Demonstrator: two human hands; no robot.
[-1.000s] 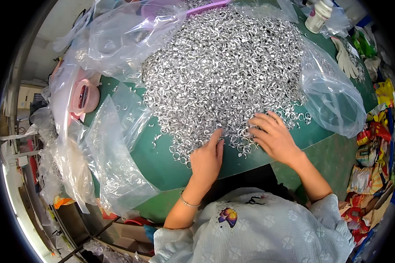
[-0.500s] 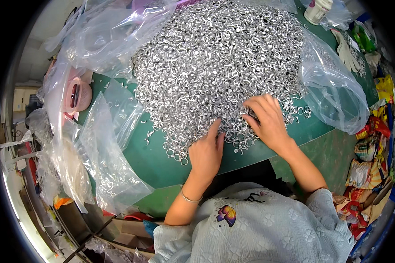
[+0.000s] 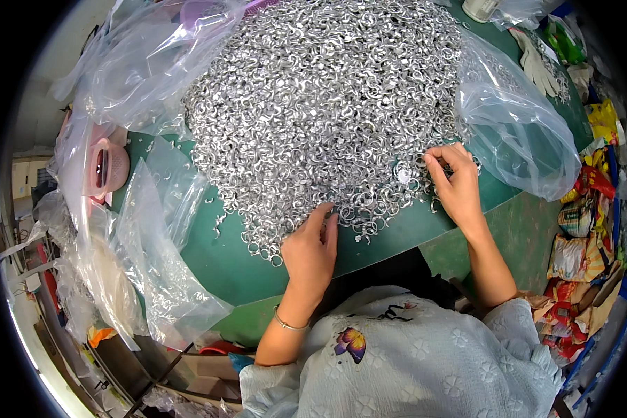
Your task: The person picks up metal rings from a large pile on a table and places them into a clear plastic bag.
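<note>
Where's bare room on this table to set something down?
The widest bare patch of green table lies between the flat plastic bag at left, the metal pile and the left hand. A narrow strip runs along the front edge toward the right hand. The pile crowds the middle; a clear bag crowds the right.

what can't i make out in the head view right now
Head view, all four:
White plastic bottle: top cut off by the upper edge.
Green tabletop, middle: hidden by the heap of small silver metal pieces.
Bare right hand: anything between its fingertips is too small to tell.
Bare left hand: curled fingers hidden behind the back of the hand.
</note>
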